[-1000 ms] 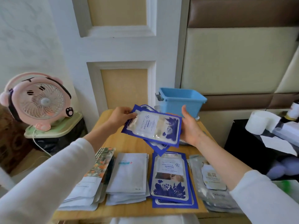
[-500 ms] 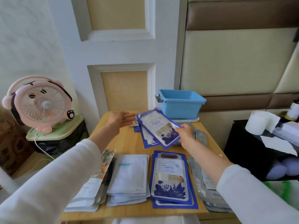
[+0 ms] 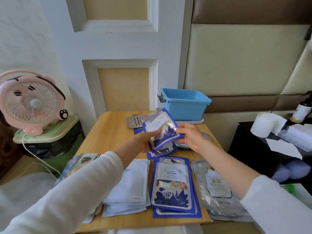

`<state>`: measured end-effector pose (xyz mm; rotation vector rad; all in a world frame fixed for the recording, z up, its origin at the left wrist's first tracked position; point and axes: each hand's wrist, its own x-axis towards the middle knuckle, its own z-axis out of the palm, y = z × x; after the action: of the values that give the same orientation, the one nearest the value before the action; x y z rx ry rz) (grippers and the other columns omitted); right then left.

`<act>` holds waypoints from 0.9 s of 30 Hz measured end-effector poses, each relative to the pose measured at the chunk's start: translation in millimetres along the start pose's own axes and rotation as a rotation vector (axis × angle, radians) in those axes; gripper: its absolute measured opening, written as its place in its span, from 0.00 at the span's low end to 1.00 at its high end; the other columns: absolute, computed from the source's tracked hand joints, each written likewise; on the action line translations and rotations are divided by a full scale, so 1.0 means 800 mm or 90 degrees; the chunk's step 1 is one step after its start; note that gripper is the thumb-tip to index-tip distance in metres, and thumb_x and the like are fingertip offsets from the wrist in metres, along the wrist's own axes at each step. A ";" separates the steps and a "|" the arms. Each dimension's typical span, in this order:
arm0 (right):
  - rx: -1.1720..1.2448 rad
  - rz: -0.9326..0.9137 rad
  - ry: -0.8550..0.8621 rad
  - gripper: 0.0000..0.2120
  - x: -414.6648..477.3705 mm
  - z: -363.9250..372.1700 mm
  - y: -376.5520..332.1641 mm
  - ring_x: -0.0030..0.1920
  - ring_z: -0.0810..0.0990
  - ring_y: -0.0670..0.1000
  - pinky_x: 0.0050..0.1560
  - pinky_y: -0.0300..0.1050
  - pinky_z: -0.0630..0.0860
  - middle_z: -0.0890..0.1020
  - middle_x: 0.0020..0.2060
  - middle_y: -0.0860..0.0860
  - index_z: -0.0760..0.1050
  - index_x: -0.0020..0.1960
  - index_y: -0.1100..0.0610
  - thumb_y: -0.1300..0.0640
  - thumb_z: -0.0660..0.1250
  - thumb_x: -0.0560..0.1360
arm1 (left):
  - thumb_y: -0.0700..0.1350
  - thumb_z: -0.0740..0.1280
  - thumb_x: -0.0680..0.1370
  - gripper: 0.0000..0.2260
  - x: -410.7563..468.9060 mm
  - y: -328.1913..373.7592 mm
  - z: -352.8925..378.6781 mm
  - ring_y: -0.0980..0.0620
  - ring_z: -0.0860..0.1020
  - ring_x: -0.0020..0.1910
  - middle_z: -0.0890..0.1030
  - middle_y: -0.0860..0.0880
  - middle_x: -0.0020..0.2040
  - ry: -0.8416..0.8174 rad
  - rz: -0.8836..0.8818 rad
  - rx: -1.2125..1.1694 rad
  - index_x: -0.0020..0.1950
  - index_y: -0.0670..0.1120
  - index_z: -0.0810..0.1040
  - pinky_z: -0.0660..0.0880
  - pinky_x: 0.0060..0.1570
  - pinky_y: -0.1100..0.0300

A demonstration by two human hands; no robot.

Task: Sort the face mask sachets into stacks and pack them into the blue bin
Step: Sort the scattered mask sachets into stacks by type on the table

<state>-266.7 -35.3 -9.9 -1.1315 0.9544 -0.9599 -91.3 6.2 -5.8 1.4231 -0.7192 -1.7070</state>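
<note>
A small wooden desk (image 3: 109, 132) in a panelled corner

Behind the desk stands white panelling (image 3: 118, 39) with recessed yellow insets (image 3: 123, 88). To its right the wall is padded in cream panels (image 3: 236, 61) crossed by brown bands (image 3: 244, 102). At far left the wall (image 3: 25, 31) is pale and faintly marbled. A pink fan (image 3: 32, 102) sits on a green-lidded bin (image 3: 49, 134) lined with a black bag, its white cord (image 3: 33, 154) trailing down. On the right, a black cabinet (image 3: 244, 144) carries a white paper roll (image 3: 265, 124) and a dark bottle (image 3: 302, 112). The light is soft and even.
</note>
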 end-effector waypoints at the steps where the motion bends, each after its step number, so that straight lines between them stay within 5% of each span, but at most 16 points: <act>1: -0.023 0.016 -0.054 0.06 -0.009 -0.005 -0.002 0.35 0.83 0.50 0.32 0.44 0.81 0.82 0.38 0.55 0.74 0.46 0.61 0.70 0.63 0.75 | 0.43 0.69 0.76 0.06 0.001 0.000 0.000 0.49 0.82 0.30 0.84 0.44 0.34 0.010 0.041 -0.045 0.48 0.40 0.76 0.80 0.29 0.58; 3: -0.067 0.043 -0.130 0.08 -0.021 -0.018 -0.004 0.40 0.84 0.52 0.38 0.45 0.82 0.84 0.43 0.56 0.75 0.52 0.61 0.67 0.65 0.75 | 0.36 0.69 0.74 0.03 0.000 0.000 -0.005 0.50 0.83 0.30 0.84 0.46 0.33 0.052 0.137 -0.042 0.45 0.41 0.76 0.80 0.29 0.58; 6: -0.043 0.020 -0.134 0.13 -0.024 -0.034 -0.010 0.50 0.83 0.55 0.45 0.47 0.82 0.83 0.52 0.57 0.74 0.60 0.59 0.58 0.66 0.76 | 0.35 0.69 0.74 0.07 -0.012 -0.004 -0.008 0.47 0.82 0.41 0.83 0.43 0.46 0.015 0.159 0.048 0.51 0.40 0.77 0.80 0.39 0.54; 10: -0.151 0.056 -0.063 0.15 -0.024 -0.045 -0.012 0.42 0.85 0.52 0.40 0.45 0.82 0.84 0.47 0.56 0.74 0.60 0.63 0.66 0.68 0.73 | 0.40 0.67 0.77 0.05 -0.039 -0.022 -0.004 0.48 0.82 0.41 0.82 0.43 0.46 0.008 0.092 0.265 0.49 0.40 0.75 0.81 0.42 0.55; 13: -0.348 0.238 -0.113 0.15 -0.037 -0.049 -0.006 0.38 0.84 0.52 0.38 0.45 0.83 0.83 0.48 0.59 0.74 0.59 0.66 0.69 0.67 0.73 | 0.46 0.68 0.77 0.09 -0.059 -0.027 -0.007 0.54 0.81 0.30 0.83 0.45 0.37 0.020 0.024 0.533 0.46 0.39 0.78 0.79 0.32 0.64; 16: -0.413 0.330 -0.125 0.15 -0.053 -0.047 0.006 0.35 0.85 0.54 0.35 0.47 0.83 0.83 0.46 0.63 0.73 0.58 0.68 0.69 0.68 0.73 | 0.45 0.64 0.79 0.12 -0.063 -0.025 -0.008 0.58 0.77 0.22 0.82 0.47 0.31 0.084 0.032 0.632 0.37 0.42 0.75 0.69 0.20 0.70; 20: -0.697 0.289 -0.078 0.17 -0.061 -0.034 0.019 0.33 0.83 0.53 0.28 0.42 0.78 0.83 0.38 0.60 0.75 0.53 0.67 0.58 0.74 0.70 | 0.41 0.63 0.79 0.05 -0.033 -0.008 -0.025 0.57 0.77 0.28 0.79 0.46 0.36 0.222 0.141 0.446 0.45 0.41 0.74 0.71 0.24 0.67; 22: -0.935 0.118 0.025 0.21 -0.061 -0.029 0.017 0.44 0.82 0.54 0.38 0.45 0.77 0.82 0.44 0.54 0.72 0.55 0.60 0.50 0.74 0.69 | 0.40 0.64 0.79 0.03 -0.013 -0.001 -0.038 0.54 0.76 0.37 0.78 0.47 0.40 0.223 0.142 0.356 0.51 0.42 0.73 0.75 0.35 0.63; 24: -0.963 -0.062 0.058 0.25 -0.064 -0.021 0.013 0.52 0.79 0.53 0.49 0.48 0.75 0.79 0.52 0.51 0.68 0.61 0.56 0.47 0.72 0.70 | 0.40 0.65 0.77 0.08 0.001 0.002 -0.047 0.51 0.75 0.43 0.77 0.46 0.45 0.186 0.115 0.243 0.55 0.43 0.72 0.75 0.44 0.59; 27: -0.884 -0.138 -0.193 0.33 -0.081 -0.001 0.012 0.68 0.68 0.50 0.66 0.49 0.67 0.70 0.68 0.47 0.64 0.70 0.47 0.45 0.72 0.69 | 0.41 0.69 0.75 0.17 0.020 0.002 -0.050 0.44 0.76 0.56 0.75 0.41 0.55 0.148 0.035 0.082 0.62 0.42 0.68 0.74 0.56 0.50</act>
<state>-285.9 27.3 -12.1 -2.4777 1.2555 -0.1269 -53.0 -5.9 -21.9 1.6428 -0.7413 -1.4453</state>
